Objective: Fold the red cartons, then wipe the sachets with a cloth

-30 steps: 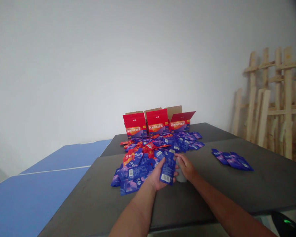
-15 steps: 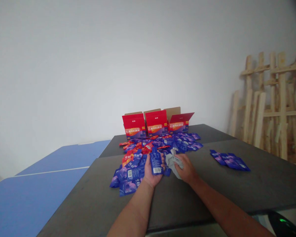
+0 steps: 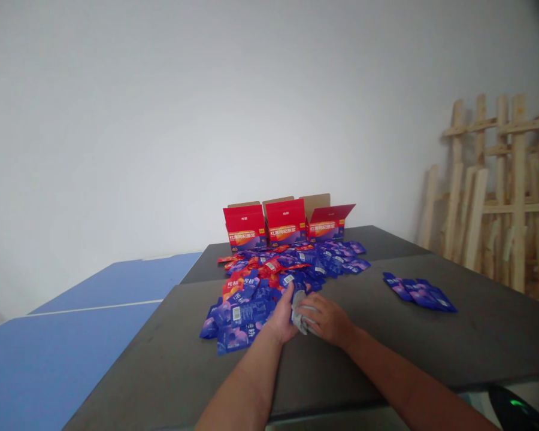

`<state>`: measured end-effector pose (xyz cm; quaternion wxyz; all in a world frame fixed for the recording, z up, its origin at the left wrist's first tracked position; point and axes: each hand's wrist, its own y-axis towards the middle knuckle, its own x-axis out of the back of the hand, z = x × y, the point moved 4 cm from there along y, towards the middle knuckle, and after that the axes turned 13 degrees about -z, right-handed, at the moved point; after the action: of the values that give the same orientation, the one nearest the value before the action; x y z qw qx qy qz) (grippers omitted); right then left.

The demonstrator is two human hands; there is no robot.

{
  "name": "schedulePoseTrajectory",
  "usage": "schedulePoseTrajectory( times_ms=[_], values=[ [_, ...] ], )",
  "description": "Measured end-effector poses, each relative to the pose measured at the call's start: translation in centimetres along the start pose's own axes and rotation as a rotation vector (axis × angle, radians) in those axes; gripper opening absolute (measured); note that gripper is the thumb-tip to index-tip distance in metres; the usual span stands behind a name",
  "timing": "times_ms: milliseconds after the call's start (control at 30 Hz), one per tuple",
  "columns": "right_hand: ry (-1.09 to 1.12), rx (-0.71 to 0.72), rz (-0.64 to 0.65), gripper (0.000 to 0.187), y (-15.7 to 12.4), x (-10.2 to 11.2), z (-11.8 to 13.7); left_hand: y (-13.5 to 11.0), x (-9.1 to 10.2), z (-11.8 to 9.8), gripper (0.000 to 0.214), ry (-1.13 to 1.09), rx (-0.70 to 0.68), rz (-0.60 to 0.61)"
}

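Observation:
My left hand [image 3: 282,318] is closed around a blue spouted pouch, most of which is hidden behind the cloth and fingers. A crumpled grey cloth [image 3: 299,313] is pressed against that pouch by my right hand [image 3: 331,321], whose fingers are wrapped over it. Just left of my hands lies a loose pile of blue pouches [image 3: 247,314], with a red pouch [image 3: 232,287] at its far side. Beyond my fingers spreads a larger heap of mixed red and blue pouches [image 3: 309,258].
Three open red cartons, the left [image 3: 246,232], middle [image 3: 286,225] and right one [image 3: 325,230], stand behind the heap. Several blue pouches [image 3: 424,295] lie apart on the right of the dark table [image 3: 170,359]. A blue table [image 3: 130,287] adjoins at left; wooden frames [image 3: 516,197] lean at right.
My right hand has moved left with the cloth, bringing it onto the pouch in my left hand. The pouch's printed back, visible before, is now covered. The cartons and piles stay as they were.

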<state>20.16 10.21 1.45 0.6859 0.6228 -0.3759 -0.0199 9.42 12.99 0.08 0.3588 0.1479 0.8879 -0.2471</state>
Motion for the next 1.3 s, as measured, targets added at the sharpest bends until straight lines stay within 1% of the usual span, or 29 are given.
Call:
schedulePoseTrajectory(
  times_ms=[133,233,367,467,500,633,767,867,967,1033,1067,1133,1200,1300],
  values=[
    [-0.010,-0.044,-0.021,0.029,0.0,0.2,-0.2,-0.2,-0.4,0.1,0.054,-0.024,0.014,0.018],
    [-0.022,-0.075,-0.032,0.029,-0.1,0.1,-0.4,-0.3,-0.5,0.0,0.048,-0.048,-0.003,0.017],
    [-0.088,-0.200,-0.086,0.030,-0.4,0.2,-1.7,-0.3,-0.6,0.4,0.038,-0.045,-0.061,-0.015],
    [-0.149,-0.285,-0.113,0.031,-0.9,0.3,-2.8,-0.4,-0.6,0.8,0.024,0.018,-0.111,-0.042],
    [-0.161,-0.305,-0.115,0.032,-1.0,0.3,-3.1,-0.5,-0.5,0.9,0.025,0.043,-0.124,-0.047],
    [-0.181,-0.378,-0.139,0.033,-1.6,0.2,-4.0,-0.6,-0.3,0.8,0.045,0.142,-0.156,-0.043],
    [-0.206,-0.476,-0.187,0.034,-2.1,0.6,-5.2,-0.8,0.0,0.7,0.056,0.218,-0.134,-0.037],
    [-0.233,-0.558,-0.244,0.034,-2.5,1.4,-6.5,-1.0,0.3,0.6,0.056,0.239,-0.073,-0.018],
    [-0.242,-0.613,-0.316,0.033,-2.6,2.3,-7.3,-1.3,0.3,0.0,0.050,0.141,-0.004,0.042],
    [-0.227,-0.592,-0.342,0.032,-2.3,2.6,-7.1,-1.3,0.2,-0.6,0.041,0.047,0.028,0.045],
    [-0.204,-0.553,-0.334,0.031,-2.0,2.6,-6.6,-1.2,0.2,-0.9,0.038,-0.001,0.036,0.034],
    [-0.137,-0.418,-0.272,0.028,-1.3,2.3,-4.9,-1.0,0.1,-1.3,0.042,-0.084,0.026,0.009],
    [-0.070,-0.248,-0.182,0.026,-0.6,1.6,-2.7,-0.7,0.1,-1.5,0.049,-0.134,0.001,-0.002],
    [-0.025,-0.042,-0.086,0.026,0.0,0.6,0.4,-0.2,0.6,-0.8,0.057,-0.110,0.033,-0.039]
  ],
)
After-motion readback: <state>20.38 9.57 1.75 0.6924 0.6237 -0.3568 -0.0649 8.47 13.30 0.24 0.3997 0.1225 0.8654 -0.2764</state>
